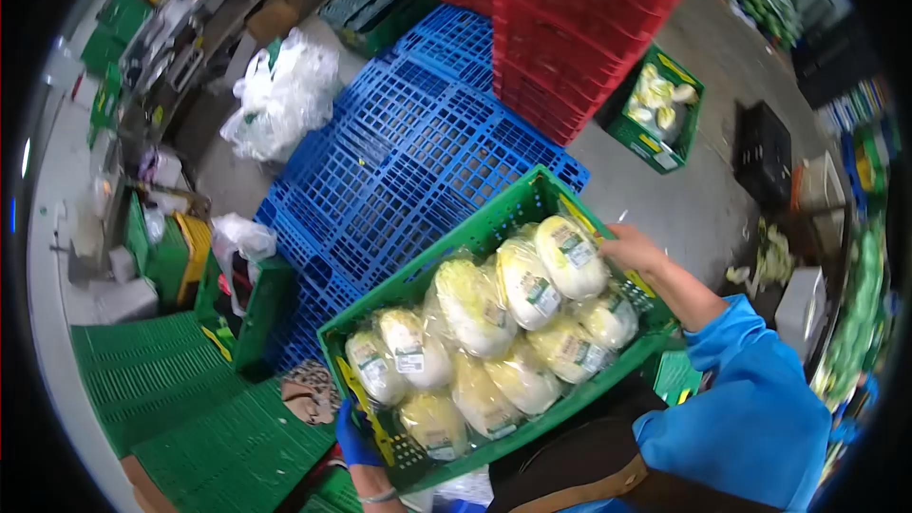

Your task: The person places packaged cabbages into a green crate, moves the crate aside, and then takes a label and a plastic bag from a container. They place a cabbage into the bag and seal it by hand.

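A green plastic crate (432, 282) is held tilted in front of my body. It carries several napa cabbages (465, 309), each wrapped in clear film with a label. At the crate's right end, my right hand (632, 249) is closed on the rim near the yellow strip. My left hand (355, 439), in a blue glove, grips the opposite end, its fingers partly hidden by the crate wall. Below and beyond the crate lies a blue plastic pallet (408, 147).
Stacked red crates (560, 47) stand on the pallet's far right. Beyond them, another green crate (655, 109) of cabbages sits on the floor. A white plastic bag bundle (285, 95) lies left of the pallet. Green crates (152, 380) fill the lower left; a black crate (763, 147) is at right.
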`<state>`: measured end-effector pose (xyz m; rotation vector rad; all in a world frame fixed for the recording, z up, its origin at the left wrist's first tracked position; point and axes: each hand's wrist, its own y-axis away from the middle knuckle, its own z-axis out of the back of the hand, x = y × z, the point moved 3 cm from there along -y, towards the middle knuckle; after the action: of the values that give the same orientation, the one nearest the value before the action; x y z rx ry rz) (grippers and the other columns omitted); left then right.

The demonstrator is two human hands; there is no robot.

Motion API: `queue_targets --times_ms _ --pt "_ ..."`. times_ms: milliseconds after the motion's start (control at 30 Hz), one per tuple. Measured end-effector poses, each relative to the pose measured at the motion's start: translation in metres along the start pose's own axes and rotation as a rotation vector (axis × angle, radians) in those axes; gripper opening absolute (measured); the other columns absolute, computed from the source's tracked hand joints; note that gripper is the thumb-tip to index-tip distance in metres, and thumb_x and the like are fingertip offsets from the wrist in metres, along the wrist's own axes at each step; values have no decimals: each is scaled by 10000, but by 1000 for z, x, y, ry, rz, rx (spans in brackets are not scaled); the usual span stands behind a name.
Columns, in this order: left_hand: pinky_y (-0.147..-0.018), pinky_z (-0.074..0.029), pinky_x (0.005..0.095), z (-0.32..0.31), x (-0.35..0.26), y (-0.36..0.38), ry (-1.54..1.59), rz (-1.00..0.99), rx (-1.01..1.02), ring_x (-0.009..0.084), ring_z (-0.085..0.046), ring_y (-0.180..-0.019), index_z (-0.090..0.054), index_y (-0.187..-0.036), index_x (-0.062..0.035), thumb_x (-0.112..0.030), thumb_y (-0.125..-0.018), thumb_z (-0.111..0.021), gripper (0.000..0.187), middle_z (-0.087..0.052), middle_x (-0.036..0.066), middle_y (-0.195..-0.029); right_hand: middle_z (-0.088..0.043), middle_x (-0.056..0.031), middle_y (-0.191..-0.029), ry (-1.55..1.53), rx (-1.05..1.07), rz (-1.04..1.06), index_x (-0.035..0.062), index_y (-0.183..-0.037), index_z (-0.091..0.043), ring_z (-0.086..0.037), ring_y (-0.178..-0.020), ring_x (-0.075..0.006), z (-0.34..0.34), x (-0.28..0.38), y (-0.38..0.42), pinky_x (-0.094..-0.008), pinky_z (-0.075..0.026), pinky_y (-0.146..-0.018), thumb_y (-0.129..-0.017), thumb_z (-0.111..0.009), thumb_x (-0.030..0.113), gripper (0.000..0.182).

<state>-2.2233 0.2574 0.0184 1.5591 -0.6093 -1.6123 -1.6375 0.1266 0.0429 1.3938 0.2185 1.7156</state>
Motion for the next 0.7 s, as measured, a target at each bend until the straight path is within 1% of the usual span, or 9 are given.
queue_targets --times_ms 100,267,300,367,400,467,600,667,700 --pt "-433 -367 230 -41 26 -52 32 101 -85 88 -461 -467 -607 -883 -176 -284 -874 -603 108 -524 -50 -610 -630 -52 -764 7 207 -75 18 -985 -658 -509 -595 -104 -20 -29 -118 -304 -379 -492 -680 -645 142 330" --pt "-556 -429 319 -141 69 -185 181 205 69 155 -508 -564 -571 -872 -172 -263 -822 -661 137 -501 -29 -616 -641 -132 -931 235 185 8 -29 -1035 -608 -599 -831 -220 -50 -42 -302 -334 -477 -686 -576 -677 89 479" --pt "-580 -433 326 -156 84 -220 179 185 52 156 -507 -572 -562 -862 -169 -257 -819 -662 140 -503 -23 -616 -643 -138 -932 204 7 -18 -37 -1051 -604 -602 -847 -238 -55 -49 -331 -342 -480 -693 -574 -673 91 499" --pt "-624 -430 319 -187 102 -278 223 200 66 162 -516 -626 -555 -857 -166 -255 -822 -657 140 -507 -14 -632 -613 -200 -1100 259 147 24 -37 -1149 -578 -599 -970 -289 -55 -43 -385 -362 -495 -782 -547 -683 120 631" --pt "-643 -429 319 -207 101 -294 241 197 111 168 -520 -657 -556 -862 -164 -255 -827 -651 137 -516 -9 -658 -579 -238 -1190 371 -25 109 -53 -1192 -556 -577 -1064 -321 -57 -52 -418 -365 -472 -879 -530 -700 154 708" --pt "-689 -432 320 -245 98 -318 238 203 199 184 -524 -717 -559 -889 -151 -257 -839 -637 141 -530 10 -728 -470 -226 -1347 410 106 18 -87 -1380 -355 -458 -1244 -283 -57 -50 -462 -344 -382 -1013 -567 -676 158 909" --pt "-904 -417 360 -276 104 -358 68 251 332 239 -543 -981 -549 -1158 -89 -263 -889 -578 321 -583 76 -1058 -514 -204 -1320 333 48 25 -19 -1324 -480 -505 -1204 -277 -49 -61 -481 -335 -395 -1005 -623 -655 163 744" --pt "-987 -385 378 -278 105 -373 -121 255 402 251 -526 -1113 -485 -1303 -61 -269 -914 -545 445 -556 93 -1244 -611 -149 -1201 343 18 160 35 -1217 -587 -600 -1051 -256 -38 -63 -448 -345 -459 -917 -695 -617 153 536" --pt "-994 -376 364 -308 86 -334 -403 61 283 239 -521 -1128 -456 -1333 -47 -225 -904 -560 476 -531 110 -1292 -656 -127 -1097 262 30 415 43 -1176 -594 -638 -928 -261 -35 -100 -456 -352 -494 -839 -753 -598 159 438"
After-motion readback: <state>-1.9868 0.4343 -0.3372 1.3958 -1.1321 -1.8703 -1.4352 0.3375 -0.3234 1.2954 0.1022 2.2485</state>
